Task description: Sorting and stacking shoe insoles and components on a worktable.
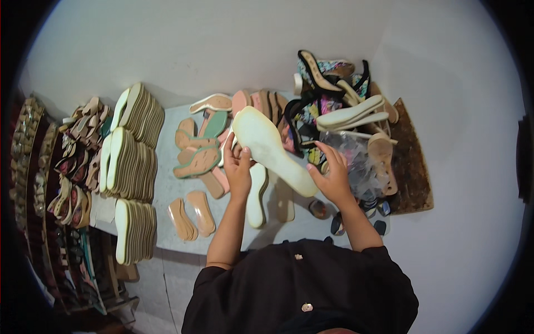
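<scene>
A cream-coloured shoe sole (272, 146) is held up over the table, tilted with its broad toe end to the upper left and its narrow heel end to the lower right. My left hand (238, 170) grips its left edge near the toe end, thumb on the face of the sole. Beside the heel end, my right hand (334, 177) has its fingers spread; whether its thumb touches the sole's edge I cannot tell. Beneath, another cream sole (256, 197) lies on the table near my left forearm.
Tall stacks of cream soles (130, 167) line the left of the white table (167, 220). Tan and green insoles (200, 158) lie in the middle. Patterned fabric wedges (322, 72), a clear plastic bag (353, 158) and a brown board (411, 167) are at right. Shelves (41, 167) with shoe parts stand far left.
</scene>
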A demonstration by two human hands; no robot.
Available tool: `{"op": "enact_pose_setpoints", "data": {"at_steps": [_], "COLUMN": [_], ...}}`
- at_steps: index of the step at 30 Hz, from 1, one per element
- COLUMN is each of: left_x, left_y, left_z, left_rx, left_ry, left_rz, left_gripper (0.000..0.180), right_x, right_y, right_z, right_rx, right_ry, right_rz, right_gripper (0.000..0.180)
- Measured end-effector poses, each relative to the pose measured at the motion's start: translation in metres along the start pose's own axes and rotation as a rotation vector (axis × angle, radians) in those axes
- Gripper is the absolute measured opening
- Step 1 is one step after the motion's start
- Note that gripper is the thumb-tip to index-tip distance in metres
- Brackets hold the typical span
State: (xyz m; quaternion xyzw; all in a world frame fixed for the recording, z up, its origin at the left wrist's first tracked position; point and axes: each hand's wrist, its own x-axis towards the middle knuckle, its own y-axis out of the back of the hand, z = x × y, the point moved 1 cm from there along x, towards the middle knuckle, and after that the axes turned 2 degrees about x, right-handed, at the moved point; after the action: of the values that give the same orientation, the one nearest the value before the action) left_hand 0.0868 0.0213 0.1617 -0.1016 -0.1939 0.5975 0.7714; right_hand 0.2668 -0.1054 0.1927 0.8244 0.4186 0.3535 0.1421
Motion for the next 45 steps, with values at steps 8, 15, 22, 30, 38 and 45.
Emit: {"op": "enact_pose_setpoints", "data": {"at_steps": [8, 15, 22, 30, 38, 45], "left_x": [-0.029, -0.036, -0.067, -0.075, -0.067, -0.068], "left_y": [0.113, 0.102, 0.077, 0.090, 0.094, 0.100], "left_z": [-0.094, -0.106, -0.107, -0.118, -0.122, -0.126], "left_rx": [0.582, 1.060, 1.174, 1.162, 1.093, 1.040], "left_ry": [0.113, -0.144, -0.030, -0.093, -0.075, -0.122], "left_rz": [0.080, -0.049, -0.142, -0.211, -0.250, -0.280], "left_gripper": [0.038, 0.044, 0.102, 0.096, 0.093, 0.092], "right_x": [-0.078, -0.105, -0.129, -0.139, -0.136, -0.138], "right_y": [-0.091, -0.139, -0.161, -0.166, -0.167, -0.164], "right_z": [0.061, 0.064, 0.075, 0.080, 0.080, 0.078], "right_rx": [0.010, -0.192, -0.284, -0.481, -0.480, -0.449], "right_ry": [-0.222, -0.137, -0.142, -0.010, -0.013, -0.003], "right_rz": [-0.421, -0.425, -0.625, -0.610, -0.619, -0.603], "right_gripper": [0.029, 0.049, 0.055, 0.063, 0.064, 0.064]}}
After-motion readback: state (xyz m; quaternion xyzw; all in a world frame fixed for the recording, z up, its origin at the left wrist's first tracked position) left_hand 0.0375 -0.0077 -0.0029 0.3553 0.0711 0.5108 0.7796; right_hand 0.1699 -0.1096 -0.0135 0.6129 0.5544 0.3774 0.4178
